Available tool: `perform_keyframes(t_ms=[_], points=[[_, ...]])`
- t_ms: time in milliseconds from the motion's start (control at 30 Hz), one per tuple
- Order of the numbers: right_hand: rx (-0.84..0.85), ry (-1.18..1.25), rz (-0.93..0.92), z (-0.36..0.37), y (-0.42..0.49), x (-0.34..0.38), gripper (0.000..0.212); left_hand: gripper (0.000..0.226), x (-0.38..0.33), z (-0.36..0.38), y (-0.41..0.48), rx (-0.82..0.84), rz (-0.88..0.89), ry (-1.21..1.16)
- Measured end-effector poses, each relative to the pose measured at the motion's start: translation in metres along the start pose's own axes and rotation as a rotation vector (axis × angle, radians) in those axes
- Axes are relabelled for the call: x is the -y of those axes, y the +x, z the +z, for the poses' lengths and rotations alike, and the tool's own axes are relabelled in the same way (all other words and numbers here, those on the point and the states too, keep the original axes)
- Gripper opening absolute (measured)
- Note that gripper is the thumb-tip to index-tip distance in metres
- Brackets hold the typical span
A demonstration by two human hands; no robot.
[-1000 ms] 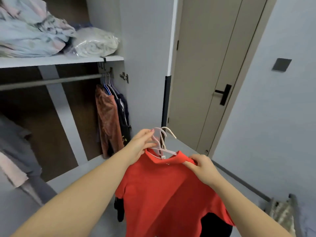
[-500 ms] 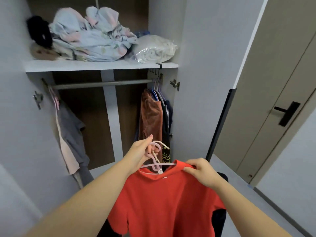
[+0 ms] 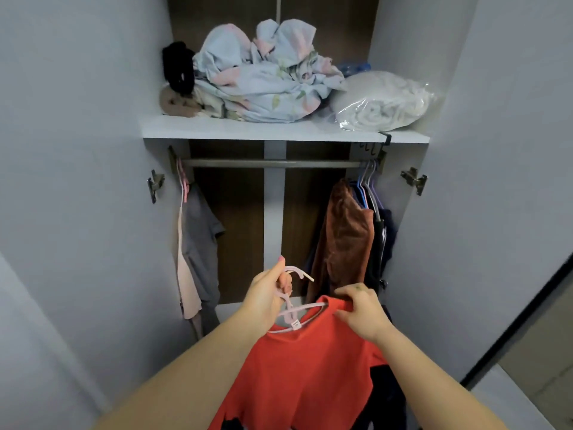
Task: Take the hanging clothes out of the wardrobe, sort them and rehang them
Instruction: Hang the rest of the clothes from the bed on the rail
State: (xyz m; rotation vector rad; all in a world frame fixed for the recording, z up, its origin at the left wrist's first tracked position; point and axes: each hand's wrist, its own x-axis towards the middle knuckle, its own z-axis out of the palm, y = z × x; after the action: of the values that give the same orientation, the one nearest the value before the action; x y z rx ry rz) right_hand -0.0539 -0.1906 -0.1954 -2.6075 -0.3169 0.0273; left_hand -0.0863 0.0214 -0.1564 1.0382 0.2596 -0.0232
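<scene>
I stand facing the open wardrobe. My left hand (image 3: 268,297) grips the hooks of the pale pink hangers (image 3: 294,308), which carry a red T-shirt (image 3: 307,373). My right hand (image 3: 361,310) pinches the shirt's right shoulder by the collar. A dark garment (image 3: 387,395) hangs behind the red one. The grey rail (image 3: 269,163) runs under the shelf. At its left end hang a grey T-shirt (image 3: 201,240) and a pale pink garment (image 3: 186,274). At its right end hang a brown velvet garment (image 3: 344,237) and dark clothes (image 3: 383,243) on blue and purple hangers.
The white shelf (image 3: 217,127) above the rail holds crumpled floral bedding (image 3: 263,79), a black item (image 3: 178,66), a brown item (image 3: 175,103) and a bagged white blanket (image 3: 384,102). Both wardrobe doors (image 3: 77,150) stand open at the sides. A room door shows at lower right (image 3: 533,352).
My view has swung left from the room door to face the wardrobe squarely. Both hands keep their hold on the hangers and red shirt, now carried in front of the rail's middle.
</scene>
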Motion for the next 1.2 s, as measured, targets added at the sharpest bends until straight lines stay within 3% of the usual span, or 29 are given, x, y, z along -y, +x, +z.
perform_keyframes(t_ms=[133, 200, 333, 467, 567, 667, 733, 833, 967, 1100, 1200], points=[[-0.248, 0.205, -0.036, 0.019, 0.042, 0.034, 0.022, 0.049, -0.011, 0.004, 0.035, -0.178, 0.048, 0.046], [-0.243, 0.409, 0.013, 0.024, 0.053, 0.051, 0.02, 0.046, -0.013, 0.012, 0.053, -0.206, 0.062, 0.141], [0.279, 0.765, 0.173, 0.034, 0.06, 0.075, 0.047, 0.04, -0.016, 0.025, 0.077, -0.276, 0.075, 0.213], [0.406, 1.066, 0.279, 0.042, 0.09, 0.087, 0.037, 0.041, -0.027, 0.035, 0.092, -0.342, 0.126, 0.257], [0.452, 1.015, 0.282, 0.045, 0.119, 0.094, 0.018, 0.032, -0.034, 0.039, 0.104, -0.328, 0.119, 0.241], [0.455, 0.977, 0.269, 0.049, 0.144, 0.106, 0.012, 0.022, -0.05, 0.025, 0.124, -0.307, 0.121, 0.226], [0.475, 1.006, 0.292, 0.051, 0.163, 0.115, 0.015, 0.015, -0.061, 0.012, 0.142, -0.231, 0.164, 0.221], [0.484, 0.994, 0.329, 0.055, 0.195, 0.133, 0.014, 0.012, -0.074, -0.005, 0.177, -0.292, 0.114, 0.226], [0.348, 1.059, 0.423, 0.061, 0.238, 0.153, 0.027, 0.021, -0.097, -0.018, 0.214, -0.283, 0.071, 0.315], [0.313, 1.109, 0.357, 0.066, 0.281, 0.168, 0.022, 0.017, -0.132, -0.041, 0.245, -0.274, 0.288, 0.373], [0.254, 1.074, 0.311, 0.068, 0.308, 0.178, 0.018, 0.013, -0.149, -0.054, 0.266, -0.317, 0.539, 0.682]])
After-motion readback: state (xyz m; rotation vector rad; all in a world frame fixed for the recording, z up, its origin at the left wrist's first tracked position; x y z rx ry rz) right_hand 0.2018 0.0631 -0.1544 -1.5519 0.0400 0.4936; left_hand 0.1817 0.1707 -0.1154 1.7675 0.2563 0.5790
